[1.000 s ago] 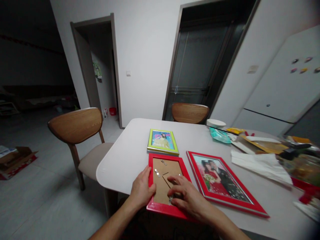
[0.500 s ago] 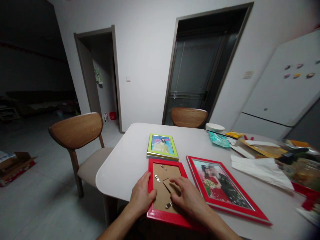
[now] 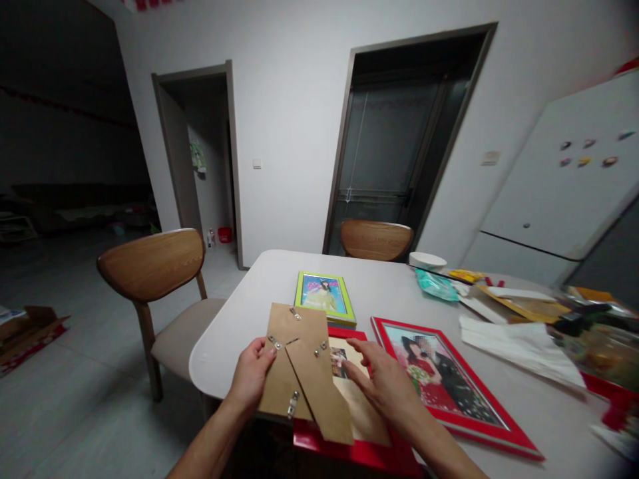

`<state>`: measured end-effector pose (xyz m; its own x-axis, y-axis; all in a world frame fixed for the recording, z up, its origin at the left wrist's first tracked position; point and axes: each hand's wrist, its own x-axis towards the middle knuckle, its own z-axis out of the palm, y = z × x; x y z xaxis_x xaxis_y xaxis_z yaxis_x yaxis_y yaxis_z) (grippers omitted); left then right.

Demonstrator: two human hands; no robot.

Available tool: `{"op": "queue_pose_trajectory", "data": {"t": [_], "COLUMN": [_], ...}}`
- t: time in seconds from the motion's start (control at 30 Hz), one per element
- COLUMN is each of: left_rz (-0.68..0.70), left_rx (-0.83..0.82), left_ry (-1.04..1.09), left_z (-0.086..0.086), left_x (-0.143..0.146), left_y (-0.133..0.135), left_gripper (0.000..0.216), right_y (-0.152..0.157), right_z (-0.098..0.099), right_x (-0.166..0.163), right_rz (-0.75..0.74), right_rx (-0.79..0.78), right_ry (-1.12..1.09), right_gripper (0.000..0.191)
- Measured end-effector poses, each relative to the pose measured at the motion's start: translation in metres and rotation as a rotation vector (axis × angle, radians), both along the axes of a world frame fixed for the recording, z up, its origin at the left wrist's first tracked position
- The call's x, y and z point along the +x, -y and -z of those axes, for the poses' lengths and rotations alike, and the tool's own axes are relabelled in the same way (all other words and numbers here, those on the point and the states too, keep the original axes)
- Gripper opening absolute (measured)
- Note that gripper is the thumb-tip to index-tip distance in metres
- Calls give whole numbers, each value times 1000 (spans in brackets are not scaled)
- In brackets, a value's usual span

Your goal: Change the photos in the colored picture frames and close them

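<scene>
My left hand grips the left edge of a brown cardboard backing board with metal clips and a fold-out stand, lifted off a small red picture frame at the table's near edge. Inside the opened frame lies a photo, back side partly showing. My right hand rests with fingers stretched out on that photo and frame. A large red framed photo lies just right of it, and a green framed photo lies behind.
The white table carries a teal packet, a white bowl, white paper and clutter at the right. Wooden chairs stand at the left and far side. A white fridge is at the right.
The backing board, which lay in the small red frame, has been lifted out and to the left by my left hand. My right hand now lies on the exposed photo.
</scene>
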<state>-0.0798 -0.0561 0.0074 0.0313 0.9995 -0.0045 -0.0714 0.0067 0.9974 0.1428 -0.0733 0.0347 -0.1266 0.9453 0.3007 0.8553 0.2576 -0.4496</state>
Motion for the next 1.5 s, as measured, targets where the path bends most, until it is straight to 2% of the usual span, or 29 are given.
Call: {"op": "queue_pose_trajectory", "data": {"t": [0.13,0.23,0.37,0.47,0.53,0.63,0.73,0.83,0.9,1.0,1.07,1.2,1.3,1.4,1.5], "left_rz": [-73,-113,-193,-259,-273,-227,12,260,280,228,153,-115,-250,-258,-210], "left_rx": [-22,-28,13,90,163,279,335,448,564,755,796,625,473,344,279], "left_ry": [-119,-254,-478,-610,-672,-732,-641,-577,-568,-554,-550,-543,-536,-599,-729], "left_z": [5,13,21,22,21,12,-3,-16,-23,-30,-33,-30,-17,2,17], "left_x": [-43,-61,-68,-64,-55,-25,24,71,90,95,86,51,20,-3,-14], "left_y": [-8,-15,-18,-17,-15,-3,21,45,54,57,55,48,45,45,46], "left_gripper": [33,34,45,54,52,48,53,77,74,59,57,52,48,46,46], "right_y": [-7,-7,-12,-14,-13,-6,4,11,13,12,8,-4,-11,-13,-11], "right_z": [20,30,32,27,19,3,-14,-27,-32,-32,-26,-7,10,22,28], "right_x": [27,30,27,30,33,32,24,17,14,18,25,45,54,54,48], "right_rz": [145,203,234,255,271,254,223,205,187,161,158,225,275,285,271], "right_rx": [-121,-187,-184,-154,-188,-375,-463,-419,-416,-405,-387,-302,-191,-130,-86], "right_ry": [234,336,286,114,-115,-654,-1117,-1290,-1312,-1216,-1072,-568,-184,28,139], "right_gripper": [35,35,41,50,58,67,74,80,81,80,79,64,55,49,42]}}
